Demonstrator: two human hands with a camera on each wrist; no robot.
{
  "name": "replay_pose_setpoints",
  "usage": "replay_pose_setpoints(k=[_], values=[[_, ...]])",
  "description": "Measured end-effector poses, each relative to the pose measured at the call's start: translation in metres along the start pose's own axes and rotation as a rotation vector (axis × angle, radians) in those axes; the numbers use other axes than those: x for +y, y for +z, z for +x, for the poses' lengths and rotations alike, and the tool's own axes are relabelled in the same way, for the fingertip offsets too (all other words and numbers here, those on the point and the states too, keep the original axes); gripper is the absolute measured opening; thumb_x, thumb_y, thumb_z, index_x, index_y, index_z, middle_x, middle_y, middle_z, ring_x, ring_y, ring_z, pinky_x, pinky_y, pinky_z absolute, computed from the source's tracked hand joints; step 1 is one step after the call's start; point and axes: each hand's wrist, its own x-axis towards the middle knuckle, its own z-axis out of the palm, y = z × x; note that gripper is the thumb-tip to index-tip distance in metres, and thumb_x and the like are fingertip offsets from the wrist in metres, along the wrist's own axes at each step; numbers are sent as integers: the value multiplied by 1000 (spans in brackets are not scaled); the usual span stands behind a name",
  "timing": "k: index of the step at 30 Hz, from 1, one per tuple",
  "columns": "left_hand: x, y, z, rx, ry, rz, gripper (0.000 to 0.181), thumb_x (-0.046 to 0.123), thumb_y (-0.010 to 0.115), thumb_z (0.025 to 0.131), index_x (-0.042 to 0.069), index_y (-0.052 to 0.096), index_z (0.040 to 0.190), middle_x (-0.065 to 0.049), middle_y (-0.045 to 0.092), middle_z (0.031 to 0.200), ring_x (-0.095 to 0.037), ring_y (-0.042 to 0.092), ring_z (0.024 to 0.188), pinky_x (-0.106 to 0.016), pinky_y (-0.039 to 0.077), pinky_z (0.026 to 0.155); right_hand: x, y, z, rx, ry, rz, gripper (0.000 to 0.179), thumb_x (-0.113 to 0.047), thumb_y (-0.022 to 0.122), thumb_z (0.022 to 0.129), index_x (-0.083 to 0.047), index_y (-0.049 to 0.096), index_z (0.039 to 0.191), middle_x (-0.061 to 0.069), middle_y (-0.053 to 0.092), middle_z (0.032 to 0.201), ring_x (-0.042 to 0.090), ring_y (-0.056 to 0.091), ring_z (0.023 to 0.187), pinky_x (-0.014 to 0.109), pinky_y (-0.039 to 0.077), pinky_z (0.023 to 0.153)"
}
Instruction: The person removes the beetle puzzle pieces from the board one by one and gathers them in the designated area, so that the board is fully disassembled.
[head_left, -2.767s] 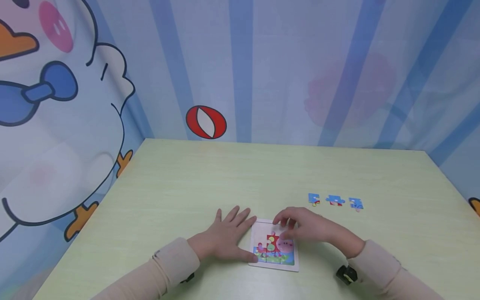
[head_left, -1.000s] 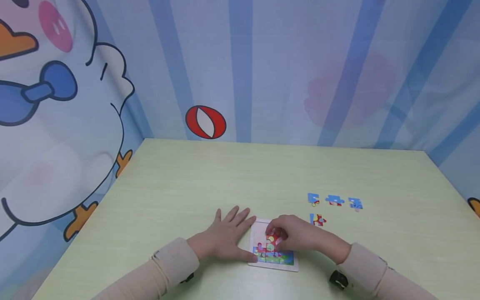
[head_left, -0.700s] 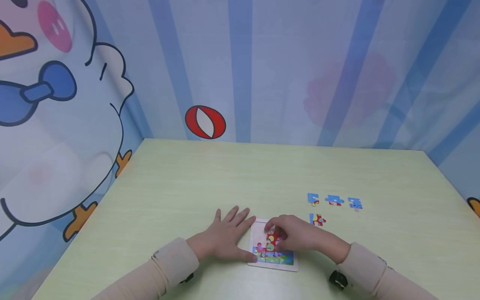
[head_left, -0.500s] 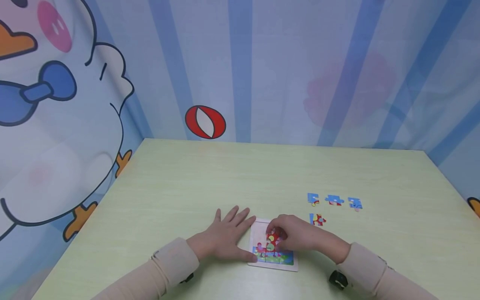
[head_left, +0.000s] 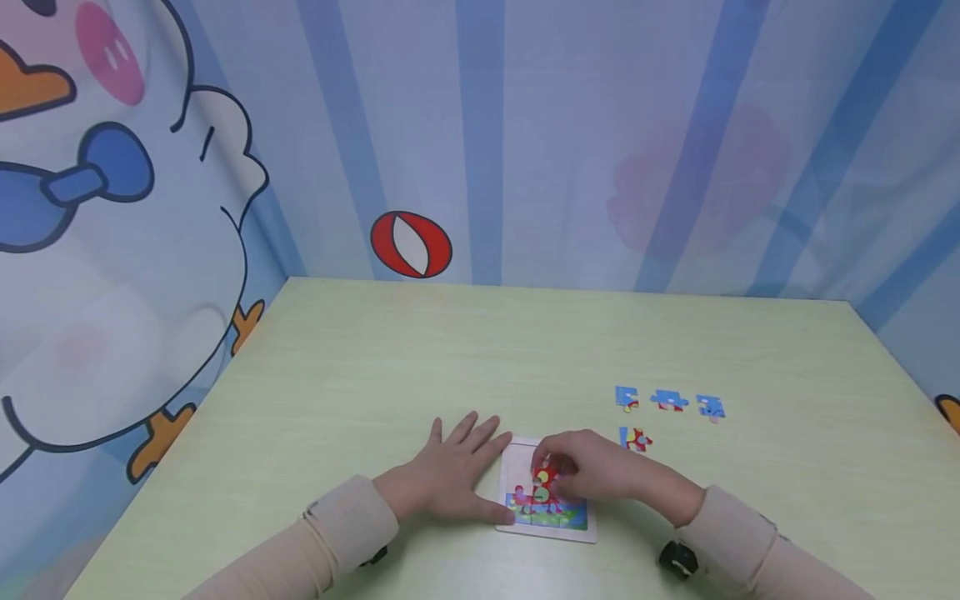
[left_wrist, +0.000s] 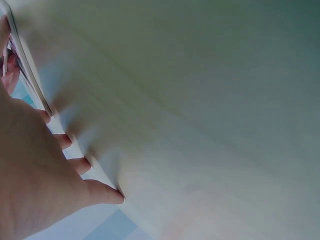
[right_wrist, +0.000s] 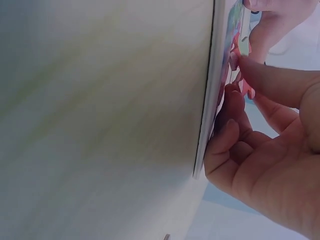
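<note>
A small white-framed jigsaw puzzle board (head_left: 553,535) lies near the table's front, with pieces of a cartoon picture filling its lower part. My left hand (head_left: 450,475) rests with fingers spread at its left side, the thumb on the frame's lower left corner. Over the board, my right hand (head_left: 592,471) pinches a red jigsaw piece (head_left: 545,476) between thumb and fingers. In the right wrist view the red piece (right_wrist: 244,46) stands tilted up from the board, and the other fingers curl close at the frame's edge. The board's right side is mostly hidden under this hand.
Behind the right hand, a row of three blue jigsaw pieces (head_left: 669,401) lies on the pale table (head_left: 420,350). A blue and red piece (head_left: 636,439) sits nearer, close to the wrist. A printed curtain (head_left: 555,142) hangs beyond the table's far edge.
My right hand has moved left and down over the board from its upper right, uncovering the blue and red piece. Lately its fingers have shifted slightly at the red piece. The left hand stays put.
</note>
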Motion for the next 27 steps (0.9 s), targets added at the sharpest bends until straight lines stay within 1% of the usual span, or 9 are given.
replay_pose_setpoints(k=[6, 10, 14, 18, 21, 24, 27], values=[[0, 0, 0, -2, 0, 2, 102, 81, 47, 78, 23, 17, 156, -2, 6, 163, -31, 1, 149, -68, 5, 110, 4, -1, -1, 14, -40, 28, 15, -3, 60, 93, -16, 66, 99, -5, 59, 77, 10, 53, 68, 24, 45, 63], [0, 0, 0, 2, 2, 5, 103, 82, 46, 77, 22, 17, 156, -3, 6, 163, -31, 1, 149, -68, 6, 110, 6, -2, -2, 20, -42, 55, 15, -5, 58, 94, -16, 66, 100, -5, 59, 76, 9, 53, 65, 24, 46, 62], [0, 0, 0, 3, 2, 7, 103, 82, 46, 77, 22, 17, 156, -3, 6, 163, -31, 1, 149, -68, 6, 110, 6, -6, -6, 35, -53, 87, 16, -4, 55, 95, -14, 66, 103, -4, 60, 78, 11, 55, 68, 25, 47, 64], [0, 0, 0, 1, -1, 7, 102, 81, 47, 78, 23, 17, 156, -2, 6, 163, -31, 1, 149, -67, 5, 110, 10, -12, -10, 79, -87, 65, 17, -4, 55, 95, -13, 66, 104, -5, 63, 87, 11, 55, 77, 24, 47, 70], [1, 0, 0, 2, -1, 8, 102, 80, 48, 78, 23, 17, 156, -2, 6, 163, -31, 1, 149, -67, 5, 110, 13, -17, -14, 111, -92, 36, 16, -4, 56, 96, -13, 67, 104, -5, 63, 92, 11, 53, 80, 24, 47, 71], [1, 0, 0, 1, 1, 15, 101, 80, 48, 78, 23, 17, 156, -2, 6, 163, -31, 0, 149, -68, 4, 110, 17, -23, -18, 129, -82, 27, 18, -3, 55, 96, -12, 67, 104, -4, 63, 94, 12, 53, 80, 24, 48, 70], [1, 0, -1, 4, 6, 19, 101, 79, 48, 79, 22, 17, 156, -3, 6, 163, -32, 1, 149, -68, 5, 110, 21, -28, -23, 145, -88, 24, 17, -2, 55, 95, -10, 67, 105, -3, 64, 95, 10, 53, 79, 24, 49, 70]])
